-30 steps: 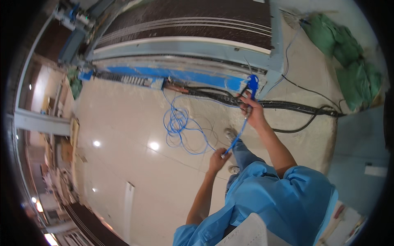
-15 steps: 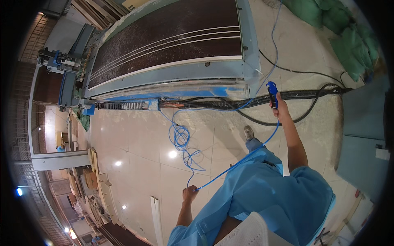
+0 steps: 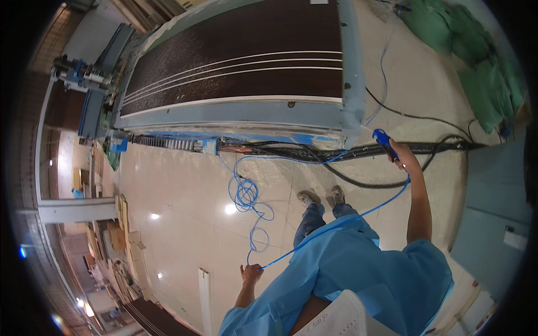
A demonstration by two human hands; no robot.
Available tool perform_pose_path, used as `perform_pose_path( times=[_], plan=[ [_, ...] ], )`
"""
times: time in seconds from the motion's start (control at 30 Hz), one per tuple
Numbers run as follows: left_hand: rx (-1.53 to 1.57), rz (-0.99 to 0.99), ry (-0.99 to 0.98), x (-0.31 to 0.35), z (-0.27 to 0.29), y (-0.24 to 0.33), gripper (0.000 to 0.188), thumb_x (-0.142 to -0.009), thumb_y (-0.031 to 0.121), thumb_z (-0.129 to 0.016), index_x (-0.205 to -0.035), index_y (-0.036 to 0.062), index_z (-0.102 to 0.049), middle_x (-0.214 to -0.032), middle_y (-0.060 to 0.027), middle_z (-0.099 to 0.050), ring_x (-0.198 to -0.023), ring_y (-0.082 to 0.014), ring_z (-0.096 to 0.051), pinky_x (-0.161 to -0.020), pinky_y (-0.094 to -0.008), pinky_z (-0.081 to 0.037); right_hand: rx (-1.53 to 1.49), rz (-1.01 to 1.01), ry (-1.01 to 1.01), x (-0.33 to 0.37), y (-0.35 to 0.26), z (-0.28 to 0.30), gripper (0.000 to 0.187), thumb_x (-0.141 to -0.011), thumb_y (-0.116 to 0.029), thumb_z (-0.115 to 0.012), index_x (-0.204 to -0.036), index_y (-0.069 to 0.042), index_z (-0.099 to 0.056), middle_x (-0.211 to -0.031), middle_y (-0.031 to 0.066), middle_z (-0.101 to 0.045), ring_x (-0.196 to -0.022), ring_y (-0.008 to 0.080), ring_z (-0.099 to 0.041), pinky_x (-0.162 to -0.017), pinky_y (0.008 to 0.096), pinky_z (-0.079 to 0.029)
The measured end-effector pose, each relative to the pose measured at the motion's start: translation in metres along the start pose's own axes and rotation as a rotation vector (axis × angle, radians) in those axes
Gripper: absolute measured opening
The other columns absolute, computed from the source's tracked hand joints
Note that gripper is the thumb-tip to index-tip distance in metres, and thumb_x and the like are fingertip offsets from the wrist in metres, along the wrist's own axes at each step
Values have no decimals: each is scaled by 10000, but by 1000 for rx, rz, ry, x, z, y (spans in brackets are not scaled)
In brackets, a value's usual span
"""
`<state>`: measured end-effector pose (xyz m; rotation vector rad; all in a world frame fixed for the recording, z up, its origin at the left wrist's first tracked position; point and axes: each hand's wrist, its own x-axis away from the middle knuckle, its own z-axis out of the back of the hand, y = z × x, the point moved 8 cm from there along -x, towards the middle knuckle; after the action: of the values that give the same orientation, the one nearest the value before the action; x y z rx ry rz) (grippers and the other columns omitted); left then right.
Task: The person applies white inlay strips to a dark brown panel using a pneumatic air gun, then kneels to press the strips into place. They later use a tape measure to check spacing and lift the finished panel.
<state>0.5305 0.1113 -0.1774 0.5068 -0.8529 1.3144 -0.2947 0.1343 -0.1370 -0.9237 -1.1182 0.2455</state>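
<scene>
My right hand [image 3: 403, 158] is wrapped round a blue air blow gun [image 3: 383, 139]. The gun's thin nozzle points left toward the near right corner of a machine bed. From the gun's handle a blue air hose [image 3: 386, 203] droops across my front to my left hand [image 3: 251, 274], low in the view. My left hand is closed on the hose, its thumb and fingertips together. Beyond that hand the hose runs on to a loose coil [image 3: 245, 195] on the floor. On the machine bed lies a dark brown panel [image 3: 235, 89] with three pale lines and scattered dust.
Thick black cables [image 3: 280, 150] run along the floor beside the bed [image 3: 314, 115]. Green sacks [image 3: 482, 73] stand at the far right, above a grey cabinet [image 3: 493, 224]. A white strip [image 3: 205, 297] lies at lower left. My shoes [image 3: 338, 195] are near the cables.
My right hand and the blow gun have moved right and slightly nearer. My left hand is a little lower and further left, still with the hose. Both shoes now show.
</scene>
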Motion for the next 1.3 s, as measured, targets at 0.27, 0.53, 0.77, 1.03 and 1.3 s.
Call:
perform_pose_path(
  times=[0.27, 0.53, 0.77, 1.03, 1.3],
  plan=[
    [142, 106, 155, -56, 29, -37, 384, -997, 504, -548, -922, 211, -784, -878, -67, -762, -944, -282, -727, -916, -482, -520, -235, 175, 259, -94, -108, -50, 649, -1024, -665, -437, -779, -86, -597, -593, -2, -517, -370, 80, -338, -335, 275, -263],
    [680, 208, 310, -113, 153, -75, 487, -1048, 532, -433, -946, 175, -749, -722, -72, -719, -765, -294, -719, -727, -448, -528, 152, 274, -53, -163, -206, -243, 671, -986, -704, -484, -839, -66, -625, -606, 24, -549, -365, 100, -367, -331, 286, -271],
    [737, -63, 589, -185, 382, -62, 489, -1075, 501, -348, -1015, 160, -694, -669, -74, -688, -686, -303, -700, -688, -444, -522, -439, 147, 161, -226, -267, -277, 627, -1024, -644, -470, -888, -48, -608, -676, 66, -593, -392, 100, -352, -343, 281, -242],
    [210, -698, 942, -287, 659, 83, 172, -1010, 194, -566, -1152, 159, -655, -890, -96, -706, -827, -363, -685, -785, -473, -524, -92, 195, 198, -319, -341, -242, 597, -1036, -596, -456, -987, -26, -628, -672, 113, -636, -363, 126, -390, -327, 309, -279],
    [140, -956, 864, -423, 825, 253, 346, -996, 224, -585, -1329, 133, -605, -1306, -107, -618, -1281, -348, -531, -1064, -480, -438, 225, 334, 315, -418, -478, -158, 560, -1068, -531, -424, -839, -56, -611, -599, 77, -578, -396, 152, -448, -371, 330, -334]
  ],
)
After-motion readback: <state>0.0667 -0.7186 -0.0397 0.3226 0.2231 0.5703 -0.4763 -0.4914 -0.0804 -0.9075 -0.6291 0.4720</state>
